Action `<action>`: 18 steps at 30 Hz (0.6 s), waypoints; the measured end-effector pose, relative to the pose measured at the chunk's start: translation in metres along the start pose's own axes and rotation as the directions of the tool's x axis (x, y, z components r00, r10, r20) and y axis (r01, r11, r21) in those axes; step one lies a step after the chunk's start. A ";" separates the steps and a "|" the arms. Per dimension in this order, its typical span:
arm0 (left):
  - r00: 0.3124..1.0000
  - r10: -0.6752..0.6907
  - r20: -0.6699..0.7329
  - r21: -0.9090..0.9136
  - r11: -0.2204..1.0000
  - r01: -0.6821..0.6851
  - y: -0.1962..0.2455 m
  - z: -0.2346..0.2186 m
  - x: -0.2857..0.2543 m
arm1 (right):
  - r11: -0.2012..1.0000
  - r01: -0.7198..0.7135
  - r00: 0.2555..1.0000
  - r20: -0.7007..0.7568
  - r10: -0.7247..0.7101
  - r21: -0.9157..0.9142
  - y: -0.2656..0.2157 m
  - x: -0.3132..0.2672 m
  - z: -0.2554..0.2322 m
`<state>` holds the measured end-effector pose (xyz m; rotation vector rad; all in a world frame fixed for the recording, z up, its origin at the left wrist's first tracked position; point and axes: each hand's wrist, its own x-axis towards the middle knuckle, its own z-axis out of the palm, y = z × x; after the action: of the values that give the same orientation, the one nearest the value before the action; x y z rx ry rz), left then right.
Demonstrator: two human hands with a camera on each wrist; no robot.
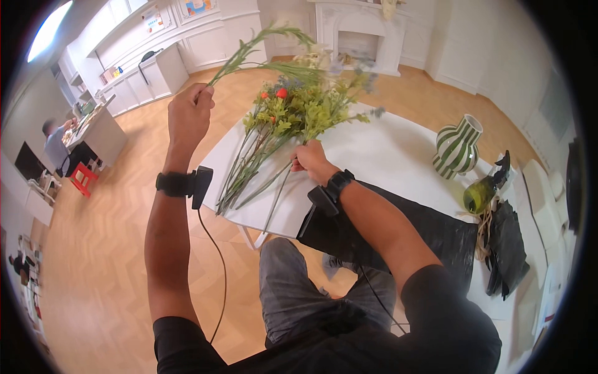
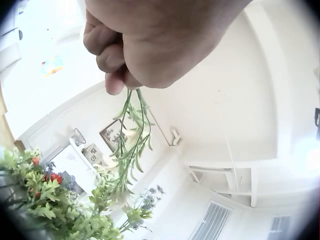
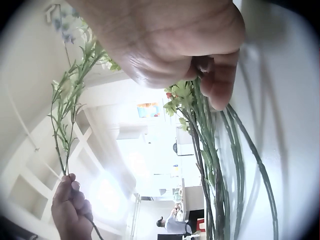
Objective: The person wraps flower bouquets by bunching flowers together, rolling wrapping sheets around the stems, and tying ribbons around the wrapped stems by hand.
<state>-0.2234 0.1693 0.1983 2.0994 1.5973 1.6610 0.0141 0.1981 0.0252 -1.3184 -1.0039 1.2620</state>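
Raised at the left, my left hand (image 1: 189, 118) pinches the stem ends of a long green flower sprig (image 1: 246, 50). The sprig arches rightward over the bunch, and in the left wrist view its slim leafy stems (image 2: 131, 145) hang from the curled fingers. My right hand (image 1: 316, 163), low over the table, grips stems of a bunch of artificial-looking flowers (image 1: 293, 115) with yellow-green leaves, red blooms and blue-grey heads. Several long bare stems (image 3: 215, 165) fan out beneath that hand toward the near table edge. Its palm hides part of the grip in the right wrist view.
A green-and-white striped vase (image 1: 453, 149) stands at the right of the white table (image 1: 398, 140). Near it lie a green glass vessel (image 1: 477, 198), a black sheet (image 1: 430, 227) and crumpled black material (image 1: 507, 249). A person (image 1: 57, 140) sits by a red stool (image 1: 82, 179) far left.
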 end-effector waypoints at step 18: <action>0.969 0.044 0.241 0.045 0.997 -0.057 0.031 -0.069 -0.026 | 0.981 0.038 0.984 -0.179 -0.004 0.188 0.009 0.007 -0.019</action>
<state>-0.2501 0.0996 0.2271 2.2808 1.5396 1.3277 0.0333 0.2012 0.0139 -1.2434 -0.7502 1.1713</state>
